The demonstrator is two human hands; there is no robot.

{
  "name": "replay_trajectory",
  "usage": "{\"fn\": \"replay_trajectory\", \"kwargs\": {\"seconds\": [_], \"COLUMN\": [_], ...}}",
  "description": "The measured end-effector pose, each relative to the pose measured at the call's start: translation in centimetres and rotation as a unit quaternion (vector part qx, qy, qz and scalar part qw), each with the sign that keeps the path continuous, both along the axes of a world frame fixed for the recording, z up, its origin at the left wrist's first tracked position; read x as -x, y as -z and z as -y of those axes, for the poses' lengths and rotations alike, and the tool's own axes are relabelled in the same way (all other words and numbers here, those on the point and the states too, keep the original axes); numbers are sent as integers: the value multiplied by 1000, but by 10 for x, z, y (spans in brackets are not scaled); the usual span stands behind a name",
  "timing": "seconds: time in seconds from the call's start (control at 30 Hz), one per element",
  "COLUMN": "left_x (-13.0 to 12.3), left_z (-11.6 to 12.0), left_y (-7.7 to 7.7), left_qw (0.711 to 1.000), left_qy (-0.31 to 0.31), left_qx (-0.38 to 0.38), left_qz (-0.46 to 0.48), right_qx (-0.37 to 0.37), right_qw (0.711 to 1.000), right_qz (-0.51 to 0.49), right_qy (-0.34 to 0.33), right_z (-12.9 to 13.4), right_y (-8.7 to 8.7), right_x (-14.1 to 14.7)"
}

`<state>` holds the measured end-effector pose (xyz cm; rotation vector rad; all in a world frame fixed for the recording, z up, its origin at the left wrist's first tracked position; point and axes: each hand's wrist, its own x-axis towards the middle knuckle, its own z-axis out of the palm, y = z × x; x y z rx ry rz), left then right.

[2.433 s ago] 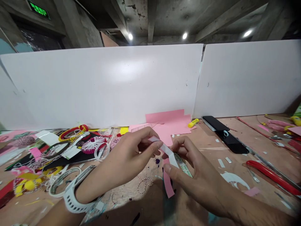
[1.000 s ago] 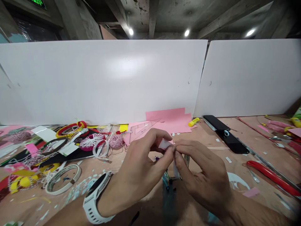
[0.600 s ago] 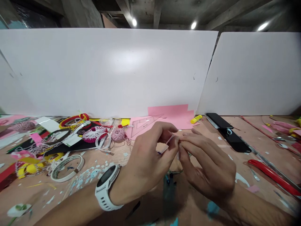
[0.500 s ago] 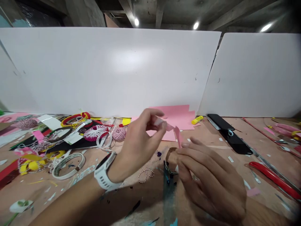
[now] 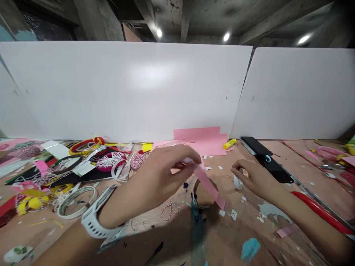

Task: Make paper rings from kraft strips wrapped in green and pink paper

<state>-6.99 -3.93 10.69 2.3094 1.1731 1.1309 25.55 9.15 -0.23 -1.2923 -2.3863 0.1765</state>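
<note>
My left hand (image 5: 169, 168), with a white watch on its wrist, pinches the upper end of a pink paper strip (image 5: 209, 186). The strip slants down to the right and crosses in front of a dark-edged ring (image 5: 195, 194) on the table. To the right, my right hand (image 5: 253, 175) has its fingers drawn together at a small curled white strip (image 5: 237, 182). Its exact kind is unclear. Beneath my left hand lies a looped red-and-white string (image 5: 170, 210). Pink paper sheets (image 5: 210, 142) rest behind the hands.
A yellow glue stick (image 5: 229, 143) and black phones (image 5: 256, 146) lie at the back right, with a red-handled tool (image 5: 318, 210) nearer. Tape rolls (image 5: 62, 210), string balls (image 5: 138, 161) and paper scraps crowd the left. White boards (image 5: 111, 92) stand behind.
My right hand has moved away from the pink strip, rightward and back, and now has the curled white strip at its fingers. The pink strip hangs from my left hand alone.
</note>
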Motion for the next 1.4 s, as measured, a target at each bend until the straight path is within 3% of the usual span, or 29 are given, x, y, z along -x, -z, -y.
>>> {"fn": "replay_trajectory", "kwargs": {"seconds": [0.13, 0.23, 0.3, 0.37, 0.43, 0.53, 0.6, 0.67, 0.77, 0.87, 0.97, 1.03, 1.17, 1.4], "left_x": [-18, -30, -33, -32, -27, -18, -12, -7, -3, 3, 10, 10, -5, -32], "left_z": [26, 35, 33, 28, 23, 25, 32, 40, 47, 47, 49, 54, 71, 92], "left_y": [-16, -22, -15, 4, 34, 85, 113, 130, 129, 108, 92, 91, 109, 149], "left_qw": [995, 997, 992, 979, 965, 947, 945, 952, 952, 939, 929, 934, 938, 924], "left_qy": [88, 68, 28, -10, -46, -79, -93, -102, -92, -77, -54, -40, -4, -54], "left_qx": [-8, 18, 70, 154, 212, 301, 314, 284, 217, 111, 31, 30, 49, 92], "left_qz": [-36, 39, 96, 137, 147, 75, 23, -52, -194, -317, -366, -354, -343, -368], "right_qx": [-32, -20, -10, -10, -13, -21, -24, -22, -25, -47, -81, -101, -138, -186], "right_qw": [997, 992, 988, 984, 983, 985, 987, 988, 990, 990, 988, 984, 973, 962], "right_qz": [-71, -121, -156, -178, -184, -173, -161, -151, -141, -129, -132, -148, -183, -199], "right_qy": [17, 17, 19, 18, 17, 16, 9, -4, -19, -27, -10, -1, -17, -31], "right_z": [3, 6, 8, 9, 10, 8, 7, 6, 7, 11, 21, 29, 43, 51], "right_y": [1, -3, -4, -3, -2, 1, 4, 8, 11, 9, 3, -3, -13, -16], "right_x": [-9, -10, -11, -13, -15, -18, -19, -19, -18, -16, -13, -9, 0, 4]}}
